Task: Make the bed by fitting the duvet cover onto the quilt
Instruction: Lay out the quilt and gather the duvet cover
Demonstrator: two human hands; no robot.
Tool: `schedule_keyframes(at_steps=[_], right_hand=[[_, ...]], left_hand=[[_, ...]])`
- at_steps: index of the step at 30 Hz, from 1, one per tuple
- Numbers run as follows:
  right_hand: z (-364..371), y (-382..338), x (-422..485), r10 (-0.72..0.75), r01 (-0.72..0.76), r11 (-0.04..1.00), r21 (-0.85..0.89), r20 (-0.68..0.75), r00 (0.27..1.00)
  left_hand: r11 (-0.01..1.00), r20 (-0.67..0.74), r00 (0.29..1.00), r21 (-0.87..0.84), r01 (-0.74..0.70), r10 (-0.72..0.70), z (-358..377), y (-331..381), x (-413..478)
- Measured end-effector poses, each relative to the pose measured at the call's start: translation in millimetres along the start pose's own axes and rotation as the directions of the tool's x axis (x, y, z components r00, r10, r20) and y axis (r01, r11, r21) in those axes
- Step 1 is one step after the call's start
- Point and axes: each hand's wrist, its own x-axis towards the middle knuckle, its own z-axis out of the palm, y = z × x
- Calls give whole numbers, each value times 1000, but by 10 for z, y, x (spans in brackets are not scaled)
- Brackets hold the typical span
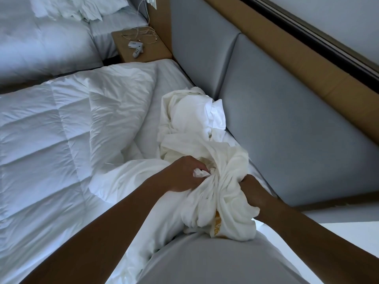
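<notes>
A white stitched quilt (61, 124) lies spread over the bed on the left. A cream duvet cover (190, 124) is bunched in a heap by the grey headboard and trails down to my hands. My left hand (184, 175) grips a gathered fold of the cover, with a small white corner of cloth sticking out of its fist. My right hand (254, 193) clutches the bunched cover from the right side, its fingers partly buried in the fabric. A yellow printed label shows on the cover near my waist.
The padded grey headboard (287, 124) runs along the right. A wooden nightstand (143, 48) with cables and a small white device (135, 47) stands at the bed's far corner. A second bed with white bedding (47, 37) lies beyond it.
</notes>
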Motion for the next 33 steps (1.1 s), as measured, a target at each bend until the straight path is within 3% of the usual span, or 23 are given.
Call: schedule_keyframes(at_steps=[5, 9, 13, 18, 20, 24, 28, 31, 33], right_hand=[[-103, -54, -102, 105, -220, 913, 344, 325, 940], [-54, -110, -124, 54, -221, 917, 332, 446, 893], [-34, -243, -144, 38, -153, 960, 236, 430, 902], [-34, -253, -72, 55, -64, 998, 21, 301, 952], [9, -255, -53, 37, -50, 998, 41, 277, 960], [66, -248, -25, 1, -68, 970, 232, 280, 960], [117, -213, -1, -87, 40, 984, 172, 273, 958], [188, -213, 96, -98, 98, 995, 8, 117, 988], [201, -229, 148, -84, 87, 984, -153, 24, 996]], left_hand=[[1000, 18, 1000, -9, -4, 4, 38, -14, 17], [998, -41, 999, -66, -17, 14, 136, 16, -12], [992, -136, 991, -125, -19, 2, 223, 10, -44], [971, -62, 992, -220, 91, -107, 222, -1, -75], [951, -43, 987, -280, 134, -152, 195, 3, -102], [766, 81, 979, -611, 198, -188, 73, 40, -142], [820, 63, 994, -562, 110, -90, 54, -38, -100], [849, -23, 987, -514, 127, -161, 77, 2, -70], [882, -200, 937, -438, 176, -286, 54, 60, -16]])
